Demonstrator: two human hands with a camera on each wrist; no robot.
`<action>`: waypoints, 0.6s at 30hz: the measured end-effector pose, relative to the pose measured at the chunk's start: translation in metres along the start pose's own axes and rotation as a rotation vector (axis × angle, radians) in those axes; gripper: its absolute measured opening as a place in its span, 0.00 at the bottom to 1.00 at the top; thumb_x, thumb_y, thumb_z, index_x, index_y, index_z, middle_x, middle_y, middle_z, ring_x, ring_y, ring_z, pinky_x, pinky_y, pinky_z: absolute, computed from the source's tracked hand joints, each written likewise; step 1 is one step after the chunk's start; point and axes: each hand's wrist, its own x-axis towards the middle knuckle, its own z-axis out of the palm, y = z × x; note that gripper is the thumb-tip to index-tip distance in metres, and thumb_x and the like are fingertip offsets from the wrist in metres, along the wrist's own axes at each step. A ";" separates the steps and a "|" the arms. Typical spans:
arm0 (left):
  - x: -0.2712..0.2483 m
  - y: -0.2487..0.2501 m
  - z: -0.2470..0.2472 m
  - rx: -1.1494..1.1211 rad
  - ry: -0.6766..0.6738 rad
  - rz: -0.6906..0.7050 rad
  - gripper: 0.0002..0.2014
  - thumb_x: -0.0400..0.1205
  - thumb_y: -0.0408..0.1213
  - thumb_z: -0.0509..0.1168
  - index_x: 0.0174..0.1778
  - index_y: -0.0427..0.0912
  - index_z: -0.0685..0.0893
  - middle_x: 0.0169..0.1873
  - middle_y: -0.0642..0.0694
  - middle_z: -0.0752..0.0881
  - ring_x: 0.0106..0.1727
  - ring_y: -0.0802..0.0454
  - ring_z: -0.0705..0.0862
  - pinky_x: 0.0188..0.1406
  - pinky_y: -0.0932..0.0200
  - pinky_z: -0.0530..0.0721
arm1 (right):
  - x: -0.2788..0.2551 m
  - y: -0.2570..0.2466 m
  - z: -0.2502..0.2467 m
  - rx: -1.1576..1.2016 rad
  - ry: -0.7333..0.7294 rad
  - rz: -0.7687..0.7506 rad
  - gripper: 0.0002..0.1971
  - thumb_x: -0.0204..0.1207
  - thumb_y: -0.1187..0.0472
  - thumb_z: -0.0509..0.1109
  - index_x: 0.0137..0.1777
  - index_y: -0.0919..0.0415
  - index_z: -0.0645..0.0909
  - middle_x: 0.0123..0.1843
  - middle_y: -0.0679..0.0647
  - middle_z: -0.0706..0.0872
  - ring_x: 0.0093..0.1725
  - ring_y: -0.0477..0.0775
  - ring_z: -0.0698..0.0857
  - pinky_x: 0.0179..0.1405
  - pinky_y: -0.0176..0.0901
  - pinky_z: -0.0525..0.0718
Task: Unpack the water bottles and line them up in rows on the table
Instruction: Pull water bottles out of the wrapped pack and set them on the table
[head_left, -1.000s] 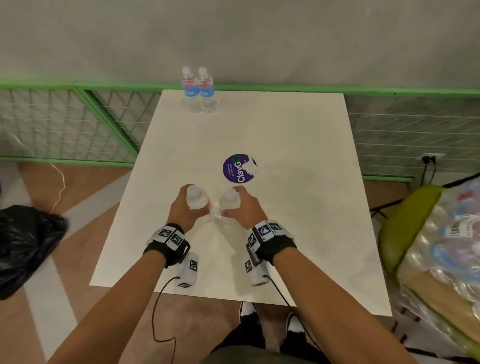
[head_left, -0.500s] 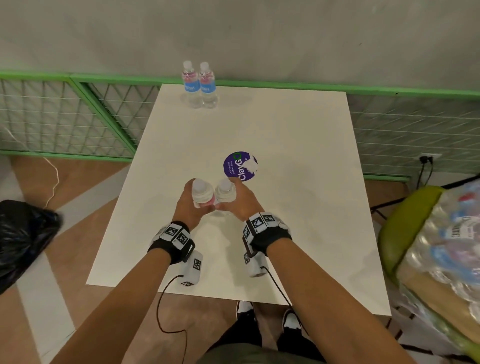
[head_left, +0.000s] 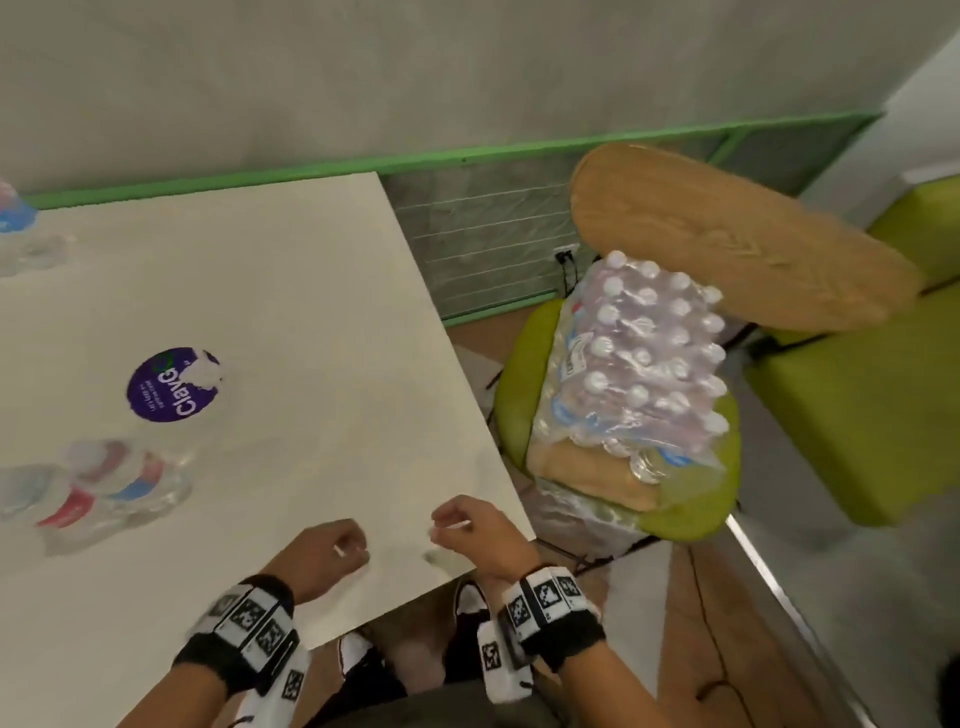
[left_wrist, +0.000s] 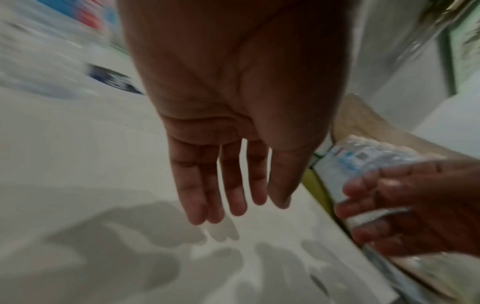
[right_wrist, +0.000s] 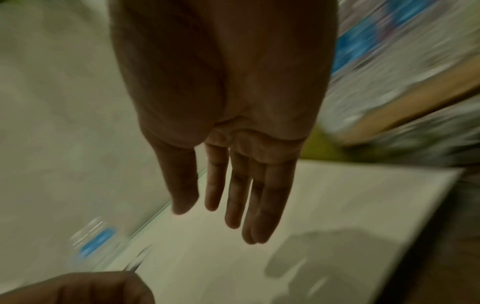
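Two clear water bottles (head_left: 104, 483) with red and blue labels stand blurred on the white table (head_left: 311, 291) at the left. Two more bottles (head_left: 15, 228) stand at the far left edge of the view. A shrink-wrapped pack of bottles (head_left: 649, 364) sits on a green chair (head_left: 519, 374) right of the table. My left hand (head_left: 337, 545) hovers over the table's near right corner, holding nothing. My right hand (head_left: 457, 522) is beside it at the table edge, also holding nothing. The wrist views show the left hand's fingers (left_wrist: 221, 195) and the right hand's fingers (right_wrist: 233, 201) hanging straight and relaxed.
A purple round sticker (head_left: 171, 387) marks the table top. A wooden chair back (head_left: 727, 239) leans over the pack. A second green seat (head_left: 857, 405) stands further right. A green-framed wire fence (head_left: 493, 244) runs along the wall behind.
Both hands let go of the two bottles, which now stand on the table, and drew back toward the right corner. My head has turned right toward the pack.
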 end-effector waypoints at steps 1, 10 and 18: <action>0.012 0.027 0.007 -0.002 -0.014 0.059 0.05 0.80 0.44 0.66 0.48 0.48 0.82 0.46 0.52 0.84 0.45 0.57 0.82 0.37 0.68 0.77 | -0.008 0.021 -0.025 0.084 0.109 0.034 0.11 0.73 0.57 0.73 0.54 0.55 0.81 0.51 0.50 0.85 0.53 0.51 0.84 0.58 0.51 0.84; 0.089 0.214 0.072 -0.083 -0.027 0.426 0.18 0.80 0.36 0.67 0.66 0.44 0.79 0.57 0.47 0.83 0.48 0.57 0.81 0.47 0.76 0.76 | -0.016 0.098 -0.196 0.345 0.973 0.421 0.29 0.67 0.52 0.79 0.58 0.75 0.78 0.55 0.58 0.84 0.50 0.57 0.83 0.54 0.53 0.82; 0.111 0.236 0.084 0.033 -0.052 0.418 0.28 0.80 0.42 0.66 0.77 0.47 0.67 0.74 0.46 0.70 0.71 0.49 0.74 0.66 0.52 0.76 | -0.011 0.106 -0.202 0.201 1.095 0.412 0.16 0.75 0.54 0.71 0.52 0.68 0.80 0.53 0.67 0.87 0.52 0.66 0.86 0.51 0.50 0.81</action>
